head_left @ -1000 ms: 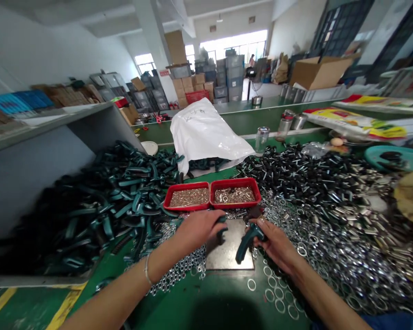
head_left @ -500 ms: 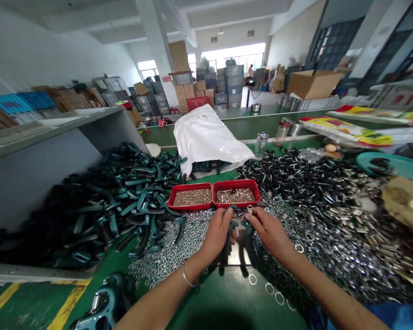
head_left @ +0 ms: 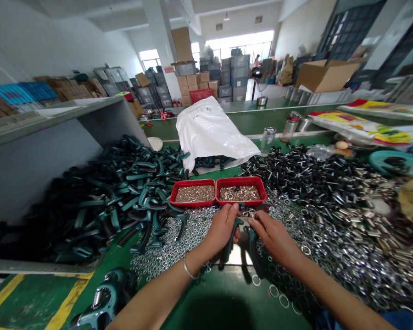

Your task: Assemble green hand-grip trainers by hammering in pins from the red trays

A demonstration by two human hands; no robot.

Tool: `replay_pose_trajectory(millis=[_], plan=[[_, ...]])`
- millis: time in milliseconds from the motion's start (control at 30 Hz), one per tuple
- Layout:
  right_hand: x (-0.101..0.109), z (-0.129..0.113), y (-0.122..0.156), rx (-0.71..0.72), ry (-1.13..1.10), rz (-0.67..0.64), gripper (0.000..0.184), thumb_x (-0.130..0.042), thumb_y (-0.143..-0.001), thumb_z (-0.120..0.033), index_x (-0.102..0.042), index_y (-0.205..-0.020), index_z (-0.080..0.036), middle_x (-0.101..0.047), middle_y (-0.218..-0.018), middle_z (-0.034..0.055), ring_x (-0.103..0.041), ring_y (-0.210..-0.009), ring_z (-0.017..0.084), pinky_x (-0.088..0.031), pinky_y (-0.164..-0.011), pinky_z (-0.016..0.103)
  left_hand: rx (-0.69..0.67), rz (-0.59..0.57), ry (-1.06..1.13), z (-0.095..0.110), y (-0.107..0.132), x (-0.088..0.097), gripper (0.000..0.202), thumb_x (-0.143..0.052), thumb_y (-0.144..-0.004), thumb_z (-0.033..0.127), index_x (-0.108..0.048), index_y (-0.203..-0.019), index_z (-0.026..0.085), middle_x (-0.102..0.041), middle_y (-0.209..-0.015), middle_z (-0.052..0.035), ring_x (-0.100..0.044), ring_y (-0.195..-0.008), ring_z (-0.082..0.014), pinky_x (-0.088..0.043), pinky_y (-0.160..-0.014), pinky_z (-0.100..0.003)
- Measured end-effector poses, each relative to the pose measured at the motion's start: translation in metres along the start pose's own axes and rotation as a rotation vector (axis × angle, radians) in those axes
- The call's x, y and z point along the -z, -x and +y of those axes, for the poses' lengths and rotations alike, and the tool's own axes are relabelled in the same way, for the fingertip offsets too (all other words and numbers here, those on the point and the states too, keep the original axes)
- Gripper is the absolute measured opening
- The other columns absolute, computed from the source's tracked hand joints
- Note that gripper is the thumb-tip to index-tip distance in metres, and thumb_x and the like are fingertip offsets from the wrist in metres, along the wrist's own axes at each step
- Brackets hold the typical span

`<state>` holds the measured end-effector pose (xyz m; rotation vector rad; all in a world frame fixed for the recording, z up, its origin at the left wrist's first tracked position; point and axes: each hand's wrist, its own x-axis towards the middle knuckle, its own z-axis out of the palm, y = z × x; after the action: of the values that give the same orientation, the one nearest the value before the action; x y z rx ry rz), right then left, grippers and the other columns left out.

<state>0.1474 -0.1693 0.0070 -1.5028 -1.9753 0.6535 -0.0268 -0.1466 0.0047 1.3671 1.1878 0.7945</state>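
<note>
In the head view, two hands work over one plate: the left hand has its fingers closed around one green handle, the right hand pinches a second handle and one coil spring at its top. Whether the handles join is hidden. Behind them sit two red trays, side by side, filled with small metal pieces. The handles are curved and smooth, the spring shiny, the plate flat, metallic and reflective. Hexagonal-looking nuts spread left, too many to count; at least four thin rings lie right. Past the plate's near edge, smooth green tabletop stretches between the forearms.
</note>
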Motion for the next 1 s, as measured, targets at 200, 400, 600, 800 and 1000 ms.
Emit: replay_pose_trajectory(millis=[200,400,600,800,1000], plan=[[0.005,0.003,-0.004,0.024,0.053,-0.036,0.026,-0.039,-0.101,-0.041,-0.049,-0.084,-0.023,-0.060,-0.072,0.0013,-0.059,-0.065,0.019,-0.039,-0.062,0.028,0.020,-0.053,-0.012,-0.007,0.002,-0.004,0.051,-0.030,-0.092,0.070,-0.050,-0.095,0.023,-0.055,-0.049,0.0040,-0.052,-0.037,-0.0151,-0.035,-0.035,-0.022],[-0.002,0.003,-0.004,0.042,0.014,-0.051,0.028,-0.039,-0.101,-0.042,-0.048,-0.082,-0.023,-0.059,-0.073,0.0016,-0.058,-0.067,0.019,-0.040,-0.064,0.028,0.009,-0.050,-0.079,-0.007,0.003,-0.006,0.050,-0.028,-0.093,0.068,-0.049,-0.094,0.023,-0.053,-0.049,0.0052,-0.049,-0.035,-0.0135,-0.034,-0.036,-0.022],[-0.004,-0.007,0.005,-0.025,-0.113,0.009,0.028,-0.037,-0.100,-0.040,-0.043,-0.077,-0.025,-0.057,-0.070,0.0000,-0.057,-0.066,0.018,-0.042,-0.063,0.028,-0.097,0.017,-0.218,-0.010,0.010,-0.006,0.045,-0.023,-0.098,0.060,-0.048,-0.094,0.022,-0.052,-0.053,0.0044,-0.052,-0.041,-0.0146,-0.039,-0.046,-0.025],[0.009,-0.021,0.009,-0.066,-0.313,-0.161,0.027,-0.044,-0.098,-0.043,-0.052,-0.083,-0.023,-0.061,-0.071,0.0000,-0.055,-0.053,0.013,-0.042,-0.050,0.025,-0.176,0.106,-0.507,-0.012,0.025,0.000,0.038,-0.024,-0.100,0.048,-0.049,-0.107,0.021,-0.066,-0.083,-0.0071,-0.064,-0.073,-0.0222,-0.046,-0.066,-0.032],[0.016,-0.031,0.022,-0.157,-0.501,-0.382,0.030,-0.043,-0.097,-0.049,-0.057,-0.104,-0.024,-0.063,-0.080,0.0000,-0.049,-0.040,0.008,-0.036,-0.034,0.021,-0.221,0.016,-0.741,-0.003,0.042,0.005,0.042,-0.025,-0.099,0.050,-0.055,-0.104,0.021,-0.067,-0.083,-0.0103,-0.065,-0.074,-0.0260,-0.047,-0.067,-0.035]])
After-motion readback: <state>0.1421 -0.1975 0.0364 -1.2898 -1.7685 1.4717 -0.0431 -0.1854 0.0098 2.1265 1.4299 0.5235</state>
